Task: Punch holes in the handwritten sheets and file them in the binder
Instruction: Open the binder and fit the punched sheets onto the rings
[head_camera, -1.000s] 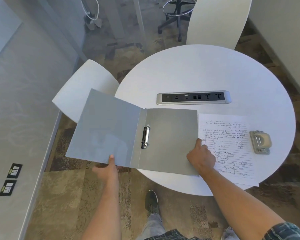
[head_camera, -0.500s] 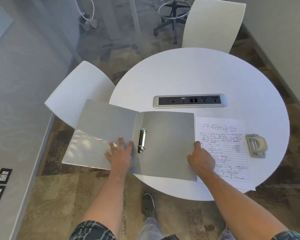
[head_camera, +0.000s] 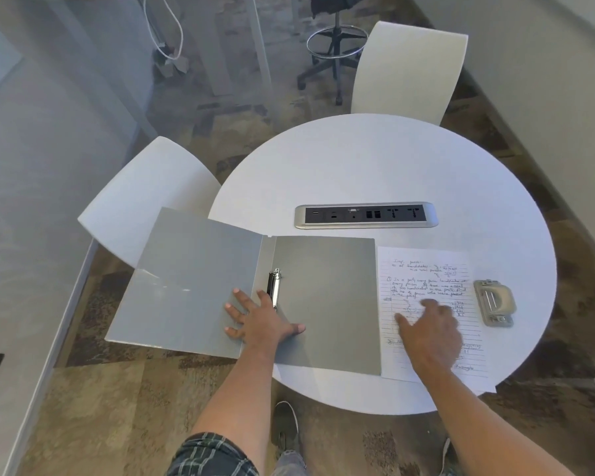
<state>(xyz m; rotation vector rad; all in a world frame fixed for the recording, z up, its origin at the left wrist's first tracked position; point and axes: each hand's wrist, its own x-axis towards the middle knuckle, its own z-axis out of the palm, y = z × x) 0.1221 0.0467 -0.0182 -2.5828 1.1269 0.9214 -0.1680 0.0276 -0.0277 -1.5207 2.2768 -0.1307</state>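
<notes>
A grey binder [head_camera: 327, 286] lies open at the table's near left, its front cover overhanging the edge. Its metal ring clip [head_camera: 274, 286] sits closed along the spine. My left hand [head_camera: 260, 322] rests flat across the spine just below the clip, fingers spread, holding nothing. Handwritten lined sheets [head_camera: 426, 280] lie right of the binder. My right hand [head_camera: 430, 326], slightly blurred, is over the sheets with fingers spread. A beige hole punch [head_camera: 494, 302] sits right of the sheets.
The round white table [head_camera: 375, 166] carries a silver power-socket strip [head_camera: 366, 215] behind the binder. White chairs stand at the left [head_camera: 145, 197] and at the back [head_camera: 406, 70]. A black stool [head_camera: 335, 49] stands farther back. My shoe [head_camera: 285, 424] shows below the table edge.
My left hand let go of the front cover's edge and came to lie flat across the spine. My right hand left the binder's right edge and moved right over the sheets.
</notes>
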